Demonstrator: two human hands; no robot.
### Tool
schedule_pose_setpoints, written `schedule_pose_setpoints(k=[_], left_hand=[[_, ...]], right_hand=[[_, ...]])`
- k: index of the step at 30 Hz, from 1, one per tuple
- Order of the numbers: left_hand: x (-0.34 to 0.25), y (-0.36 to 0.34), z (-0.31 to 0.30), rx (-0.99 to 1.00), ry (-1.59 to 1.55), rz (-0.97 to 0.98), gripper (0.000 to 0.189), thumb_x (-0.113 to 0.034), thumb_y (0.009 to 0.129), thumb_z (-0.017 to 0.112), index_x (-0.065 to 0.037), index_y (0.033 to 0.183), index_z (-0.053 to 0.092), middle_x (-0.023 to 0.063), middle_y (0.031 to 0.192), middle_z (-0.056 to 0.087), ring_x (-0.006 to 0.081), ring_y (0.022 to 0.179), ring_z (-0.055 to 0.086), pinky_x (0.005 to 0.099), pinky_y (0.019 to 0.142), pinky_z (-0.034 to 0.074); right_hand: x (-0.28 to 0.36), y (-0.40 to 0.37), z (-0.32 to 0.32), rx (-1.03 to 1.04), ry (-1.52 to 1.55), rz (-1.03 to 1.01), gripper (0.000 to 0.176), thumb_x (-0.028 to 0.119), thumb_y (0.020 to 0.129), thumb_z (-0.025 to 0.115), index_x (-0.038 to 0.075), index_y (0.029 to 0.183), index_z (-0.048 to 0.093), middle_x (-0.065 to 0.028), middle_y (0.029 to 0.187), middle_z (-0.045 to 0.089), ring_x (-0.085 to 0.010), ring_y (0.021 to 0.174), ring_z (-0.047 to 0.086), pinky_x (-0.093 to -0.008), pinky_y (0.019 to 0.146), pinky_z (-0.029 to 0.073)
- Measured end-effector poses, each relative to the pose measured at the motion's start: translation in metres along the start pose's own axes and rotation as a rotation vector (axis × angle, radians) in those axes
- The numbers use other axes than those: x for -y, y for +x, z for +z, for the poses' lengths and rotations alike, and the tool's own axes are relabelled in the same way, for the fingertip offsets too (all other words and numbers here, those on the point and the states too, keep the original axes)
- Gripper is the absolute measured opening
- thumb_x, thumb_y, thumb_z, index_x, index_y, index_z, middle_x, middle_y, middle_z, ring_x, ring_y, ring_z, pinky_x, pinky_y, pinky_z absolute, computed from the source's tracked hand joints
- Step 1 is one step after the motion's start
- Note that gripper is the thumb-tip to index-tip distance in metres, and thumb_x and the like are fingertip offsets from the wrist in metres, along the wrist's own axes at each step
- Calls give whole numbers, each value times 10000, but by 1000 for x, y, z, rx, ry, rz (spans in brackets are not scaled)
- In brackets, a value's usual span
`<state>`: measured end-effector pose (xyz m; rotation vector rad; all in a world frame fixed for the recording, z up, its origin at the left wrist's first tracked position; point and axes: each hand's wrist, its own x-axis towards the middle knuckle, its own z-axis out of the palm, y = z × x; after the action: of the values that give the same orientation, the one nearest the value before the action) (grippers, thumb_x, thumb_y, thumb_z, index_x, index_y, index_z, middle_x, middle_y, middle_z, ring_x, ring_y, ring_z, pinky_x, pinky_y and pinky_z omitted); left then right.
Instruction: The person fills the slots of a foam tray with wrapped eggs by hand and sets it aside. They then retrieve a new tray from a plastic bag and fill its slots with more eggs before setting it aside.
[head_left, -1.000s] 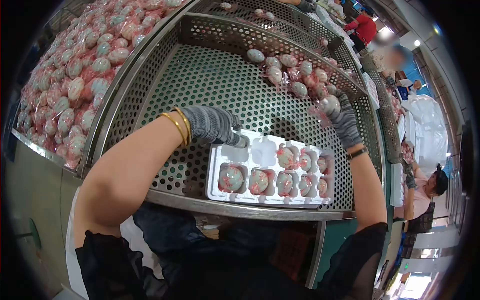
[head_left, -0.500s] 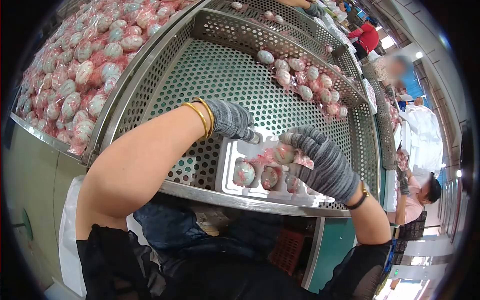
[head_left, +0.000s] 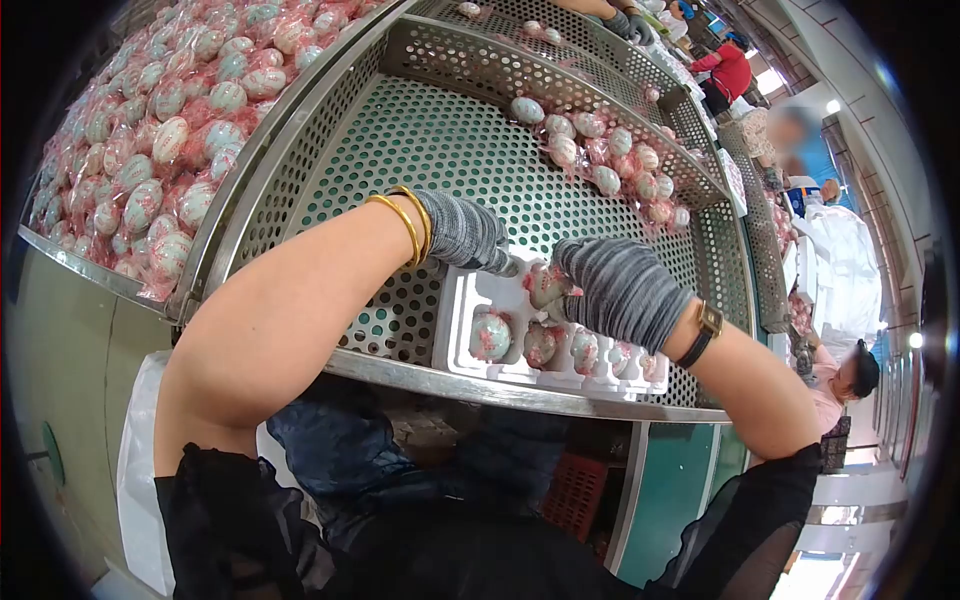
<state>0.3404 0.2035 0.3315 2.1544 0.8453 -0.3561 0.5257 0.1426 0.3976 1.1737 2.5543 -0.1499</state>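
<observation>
A white foam tray (head_left: 455, 325) lies at the near edge of the perforated metal bin, with several wrapped eggs in its front row. My left hand (head_left: 470, 235), in a grey glove, is at the tray's back left corner with its fingers pressed together against the rim; what they grip, if anything, is hidden. Over the tray's back row, my right hand (head_left: 622, 290), also gloved, has its fingers closed on a red-and-clear wrapped egg (head_left: 545, 285). Just left of it, a wrapped egg (head_left: 491, 335) sits in the front left cup.
Several wrapped eggs (head_left: 605, 180) lie at the back right of the metal bin (head_left: 420, 130). A large heap of wrapped eggs (head_left: 150, 150) fills the container at the left. Other people (head_left: 730, 75) work at the far right, one in pink nearer.
My right hand has turned, its wrist moving up and its fingers shifting left with the wrapped egg. More eggs in the front row now show. My left hand has barely moved.
</observation>
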Motion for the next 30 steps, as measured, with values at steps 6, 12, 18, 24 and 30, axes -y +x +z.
schedule_pose_setpoints(k=[6, 12, 18, 24, 30], left_hand=[[-9, -4, 5, 36, -5, -22, 528, -454, 887, 453, 18, 1085, 584, 156, 1048, 608, 297, 885, 615, 426, 756, 511], [-11, -7, 0, 96, 99, -37, 527, -467, 880, 442, -31, 1158, 548, 187, 1032, 616, 295, 908, 614, 383, 798, 485], [-1, 8, 9, 37, 200, 30, 555, -494, 888, 414, -31, 1166, 543, 169, 1021, 624, 287, 888, 622, 385, 789, 487], [3, 11, 7, 196, -138, -73, 542, -474, 903, 430, 5, 1140, 525, 160, 1069, 584, 277, 792, 640, 357, 633, 557], [10, 11, 7, 165, -120, 6, 650, -546, 879, 422, -15, 1252, 447, 172, 1176, 533, 301, 899, 613, 389, 747, 538]], right_hand=[[-11, 15, -11, 234, 100, -108, 150, 148, 747, 587, 16, 804, 629, -173, 714, 614, -323, 675, 606, -391, 614, 484], [4, 17, 9, 148, 42, -127, 177, 232, 784, 578, 75, 796, 658, -133, 672, 611, -294, 658, 617, -387, 565, 477], [-27, 23, 1, 215, 355, -183, 203, 264, 828, 594, 111, 933, 675, -93, 721, 648, -218, 610, 611, -329, 541, 490], [-196, 65, 73, -384, 139, 512, 265, 179, 832, 610, -7, 1021, 592, -150, 918, 657, -183, 837, 625, -302, 744, 496], [-230, 73, 146, -342, 493, 644, 634, 262, 643, 786, 26, 1165, 513, -151, 1098, 584, -294, 992, 570, -344, 910, 431]])
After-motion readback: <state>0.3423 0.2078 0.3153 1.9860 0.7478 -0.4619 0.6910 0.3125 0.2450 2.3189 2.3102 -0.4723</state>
